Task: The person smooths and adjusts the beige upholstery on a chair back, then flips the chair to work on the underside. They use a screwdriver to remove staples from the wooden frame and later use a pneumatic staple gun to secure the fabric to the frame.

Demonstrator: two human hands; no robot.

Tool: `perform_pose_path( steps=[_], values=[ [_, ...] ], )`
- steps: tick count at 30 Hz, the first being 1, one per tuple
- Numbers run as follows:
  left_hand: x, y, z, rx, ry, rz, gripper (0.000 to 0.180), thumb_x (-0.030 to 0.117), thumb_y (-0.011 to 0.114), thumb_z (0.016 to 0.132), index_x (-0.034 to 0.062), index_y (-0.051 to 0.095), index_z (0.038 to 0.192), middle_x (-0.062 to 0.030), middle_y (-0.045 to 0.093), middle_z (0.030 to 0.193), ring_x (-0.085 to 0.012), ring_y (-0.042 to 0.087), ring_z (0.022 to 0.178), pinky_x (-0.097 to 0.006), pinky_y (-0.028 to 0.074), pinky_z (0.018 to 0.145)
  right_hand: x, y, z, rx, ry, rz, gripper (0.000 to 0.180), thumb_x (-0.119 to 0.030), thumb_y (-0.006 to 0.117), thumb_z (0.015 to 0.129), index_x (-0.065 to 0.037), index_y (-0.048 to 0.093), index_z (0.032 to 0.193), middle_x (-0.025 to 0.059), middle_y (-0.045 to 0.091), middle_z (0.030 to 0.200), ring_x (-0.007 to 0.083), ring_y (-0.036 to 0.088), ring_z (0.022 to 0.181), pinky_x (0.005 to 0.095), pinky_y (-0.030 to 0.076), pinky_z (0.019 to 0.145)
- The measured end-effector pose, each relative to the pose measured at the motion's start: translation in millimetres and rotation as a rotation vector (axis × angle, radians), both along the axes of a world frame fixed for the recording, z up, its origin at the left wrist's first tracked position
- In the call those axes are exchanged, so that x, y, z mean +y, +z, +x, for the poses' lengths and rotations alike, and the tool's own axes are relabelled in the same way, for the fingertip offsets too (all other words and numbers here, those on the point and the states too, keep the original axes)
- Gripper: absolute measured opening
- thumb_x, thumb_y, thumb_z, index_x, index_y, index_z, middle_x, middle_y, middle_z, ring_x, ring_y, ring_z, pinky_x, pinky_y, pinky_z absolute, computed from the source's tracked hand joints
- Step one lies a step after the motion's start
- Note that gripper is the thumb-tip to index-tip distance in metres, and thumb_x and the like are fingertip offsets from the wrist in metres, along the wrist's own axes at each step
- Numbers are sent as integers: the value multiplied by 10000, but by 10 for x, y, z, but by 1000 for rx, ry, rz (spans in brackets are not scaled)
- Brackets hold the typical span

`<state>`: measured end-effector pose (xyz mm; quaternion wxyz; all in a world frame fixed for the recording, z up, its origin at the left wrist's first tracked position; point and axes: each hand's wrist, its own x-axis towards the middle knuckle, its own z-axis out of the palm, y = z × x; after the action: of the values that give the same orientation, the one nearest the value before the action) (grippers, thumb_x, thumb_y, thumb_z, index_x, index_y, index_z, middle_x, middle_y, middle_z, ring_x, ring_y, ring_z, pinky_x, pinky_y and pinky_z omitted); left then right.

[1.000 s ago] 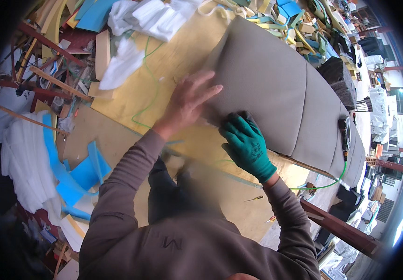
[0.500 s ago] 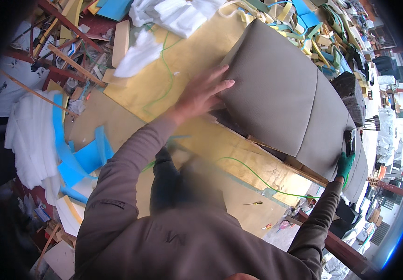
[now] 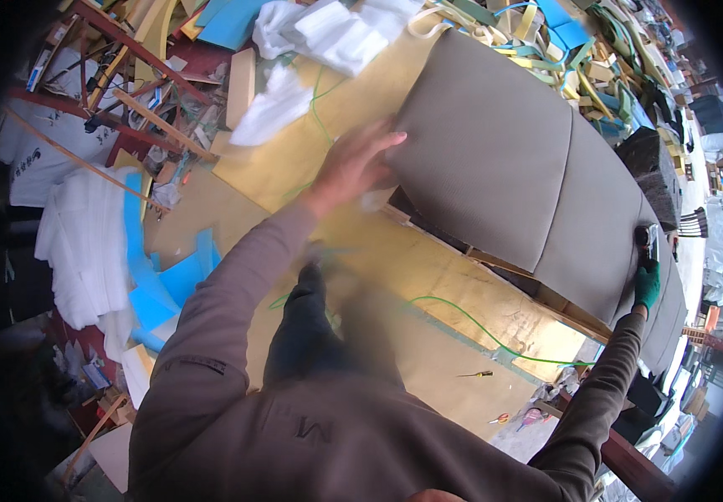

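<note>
A large grey-brown upholstered panel [image 3: 487, 151] with stitched seams lies tilted across the right half of the view; its wooden frame [image 3: 537, 293] shows along the near edge. At its left corner is my bare left hand [image 3: 353, 163], fingers stretched out, the tips against the cover's edge and somewhat blurred. Far to the right, my right hand [image 3: 647, 284] in a green glove is closed around a dark tool that looks like a staple gun [image 3: 648, 241], resting over the panel's cover. A green hose [image 3: 495, 335] runs toward my right arm.
Beneath the panel is a yellowish board [image 3: 453, 272]. A screwdriver [image 3: 476, 374] and orange-handled scissors [image 3: 499, 418] lie near my right forearm. White padding [image 3: 328, 38], blue foam [image 3: 169, 289] and heaped foam scraps [image 3: 604, 88] surround the work area. A red metal frame [image 3: 140, 54] stands upper left.
The scene has shifted a little to the right in the view. My left hand has drawn back slightly from the panel's corner. My right hand stays closed on the tool over the panel.
</note>
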<state>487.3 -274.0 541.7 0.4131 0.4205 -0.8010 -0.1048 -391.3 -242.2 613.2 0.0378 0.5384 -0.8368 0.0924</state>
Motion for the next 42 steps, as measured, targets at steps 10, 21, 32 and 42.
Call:
perform_pose_path(
  steps=[10, 21, 32, 42],
  values=[
    [-61, -2, 34, 13, -89, 28, 785, 41, 833, 801, 210, 552, 1515, -181, 503, 1606, -419, 512, 1459, -486, 478, 1175, 748, 805, 795, -546, 269, -218, 271, -148, 652, 1032, -15, 743, 1249, 95, 734, 1117, 181, 678, 959, 304, 540, 854],
    [-305, -104, 76, 120, -246, -66, 845, 116, 935, 764, 270, 537, 1492, -202, 541, 1493, -457, 575, 1335, -524, 507, 1084, 2825, 30, 5178, -1100, 56, -6, 222, -152, 645, 1020, 27, 710, 1134, 43, 668, 970, 135, 638, 783, 282, 460, 662],
    [-508, -241, 45, 153, -308, -234, 807, 234, 954, 766, 264, 554, 1466, -176, 537, 1409, -406, 601, 1231, -515, 540, 1018, 1608, -1072, 7447, -1034, 192, -329, 230, -155, 916, 856, 9, 757, 890, 5, 719, 762, 58, 601, 697, 282, 493, 614],
    [-612, -288, 38, 192, -371, -247, 863, 156, 957, 692, 253, 576, 1460, -170, 515, 1413, -388, 595, 1245, -489, 552, 1023, 1044, -1091, 7438, -707, 374, -535, 615, -237, 896, 815, -62, 680, 1363, 190, 699, 801, 366, 682, 659, 402, 546, 638]
  ],
)
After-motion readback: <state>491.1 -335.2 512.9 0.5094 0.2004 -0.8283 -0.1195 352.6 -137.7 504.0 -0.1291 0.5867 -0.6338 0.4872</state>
